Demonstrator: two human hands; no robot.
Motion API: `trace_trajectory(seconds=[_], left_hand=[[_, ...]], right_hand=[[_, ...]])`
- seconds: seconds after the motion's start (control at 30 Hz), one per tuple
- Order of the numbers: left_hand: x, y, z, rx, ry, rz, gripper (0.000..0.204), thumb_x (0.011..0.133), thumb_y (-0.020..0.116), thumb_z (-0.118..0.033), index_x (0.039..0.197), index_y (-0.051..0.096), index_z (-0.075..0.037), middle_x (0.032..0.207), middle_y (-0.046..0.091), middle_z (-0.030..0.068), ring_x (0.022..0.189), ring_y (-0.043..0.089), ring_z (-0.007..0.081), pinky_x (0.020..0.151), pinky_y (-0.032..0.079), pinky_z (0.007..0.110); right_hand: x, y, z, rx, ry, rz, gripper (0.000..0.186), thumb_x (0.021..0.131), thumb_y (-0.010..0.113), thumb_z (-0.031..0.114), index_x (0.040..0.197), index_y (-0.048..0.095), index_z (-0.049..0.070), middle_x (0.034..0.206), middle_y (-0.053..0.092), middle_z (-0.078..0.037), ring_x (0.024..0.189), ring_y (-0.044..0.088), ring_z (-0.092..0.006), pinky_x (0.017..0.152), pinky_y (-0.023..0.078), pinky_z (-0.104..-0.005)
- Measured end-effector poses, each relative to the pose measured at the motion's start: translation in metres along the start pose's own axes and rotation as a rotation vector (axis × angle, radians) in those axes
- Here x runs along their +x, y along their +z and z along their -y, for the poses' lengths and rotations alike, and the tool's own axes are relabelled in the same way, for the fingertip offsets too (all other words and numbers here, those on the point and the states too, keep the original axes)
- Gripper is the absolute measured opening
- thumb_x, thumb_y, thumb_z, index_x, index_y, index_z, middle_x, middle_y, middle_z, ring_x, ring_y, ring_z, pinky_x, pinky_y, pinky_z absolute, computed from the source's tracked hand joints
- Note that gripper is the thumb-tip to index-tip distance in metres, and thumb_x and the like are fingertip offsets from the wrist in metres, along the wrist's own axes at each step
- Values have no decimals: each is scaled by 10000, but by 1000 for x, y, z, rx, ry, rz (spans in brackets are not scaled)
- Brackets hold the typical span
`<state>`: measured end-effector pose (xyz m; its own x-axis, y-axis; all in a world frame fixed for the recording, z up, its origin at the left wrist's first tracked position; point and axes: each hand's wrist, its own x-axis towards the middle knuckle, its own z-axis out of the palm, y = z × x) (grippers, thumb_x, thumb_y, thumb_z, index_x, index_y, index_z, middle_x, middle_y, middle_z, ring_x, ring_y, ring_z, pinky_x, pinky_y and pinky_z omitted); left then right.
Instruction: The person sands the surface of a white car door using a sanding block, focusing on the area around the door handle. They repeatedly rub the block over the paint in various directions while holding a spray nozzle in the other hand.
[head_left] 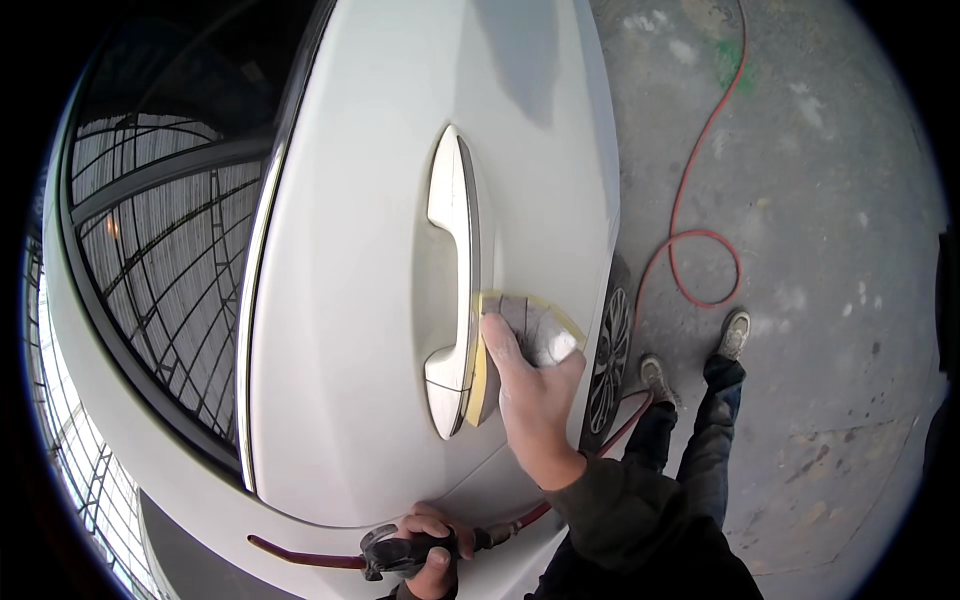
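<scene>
My right hand [535,390], dusty white at the fingers, pinches a sheet of sandpaper [480,400] with a yellow border and a greyish-brown face. The sheet lies against the white car door [350,300], just right of the long door handle [462,260]. Low in the view, my left hand [432,560] is wrapped round a black air blow gun [405,553]. Its thin red nozzle tube [300,553] points left, with a slight bend at the tip. At the gun's other end a red hose joins it; part of the grip is hidden by my fingers.
The car's dark side window [170,200] mirrors roof beams on the left. A wheel [608,370] shows below the door's right side. Along the grey concrete floor [820,250] runs the red air hose [690,170], with a loop near my shoes [735,335].
</scene>
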<state>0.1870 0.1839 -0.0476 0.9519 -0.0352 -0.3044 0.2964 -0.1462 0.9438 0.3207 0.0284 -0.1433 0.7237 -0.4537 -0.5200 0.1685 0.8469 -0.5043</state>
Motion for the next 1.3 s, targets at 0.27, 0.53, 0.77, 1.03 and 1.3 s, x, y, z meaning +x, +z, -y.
trace_trajectory(seconds=[0.27, 0.53, 0.77, 1.03, 1.3], left_hand=[[-3, 0, -1, -4, -8, -21, 413, 852, 782, -369, 994, 523, -80, 929, 447, 49, 596, 533, 200, 556, 424, 342], [0, 0, 0, -35, 2, 16, 409, 854, 787, -359, 995, 528, -76, 926, 448, 49, 590, 530, 201, 538, 421, 338], [0, -3, 0, -29, 9, 23, 414, 859, 784, -360, 1008, 525, -73, 927, 448, 49, 586, 531, 195, 527, 422, 333], [-2, -7, 2, -9, 8, 22, 415, 862, 777, -363, 999, 519, -68, 927, 445, 55, 577, 531, 195, 529, 428, 333], [-2, -8, 3, -16, 13, 20, 415, 864, 773, -358, 1004, 517, -63, 940, 443, 54, 577, 528, 197, 523, 421, 335]], right_hand=[[1, -1, 1, -51, -18, 31, 149, 920, 705, 62, 1000, 677, -61, 862, 679, -13, 750, 602, -59, 681, 497, -231], [2, 1, 0, -26, 20, 14, 129, 919, 701, 51, 973, 671, -62, 856, 676, -9, 741, 595, -53, 659, 491, -231], [0, 2, 4, -44, 19, 20, 114, 920, 688, 38, 966, 671, -65, 849, 674, -7, 736, 589, -48, 657, 484, -224], [0, 3, 0, -11, -8, 9, 119, 919, 691, 41, 968, 672, -66, 841, 674, -8, 736, 588, -50, 653, 482, -221], [3, 5, 0, -21, -17, 36, 121, 923, 691, 45, 974, 662, -61, 823, 659, 3, 720, 573, -47, 640, 478, -228]])
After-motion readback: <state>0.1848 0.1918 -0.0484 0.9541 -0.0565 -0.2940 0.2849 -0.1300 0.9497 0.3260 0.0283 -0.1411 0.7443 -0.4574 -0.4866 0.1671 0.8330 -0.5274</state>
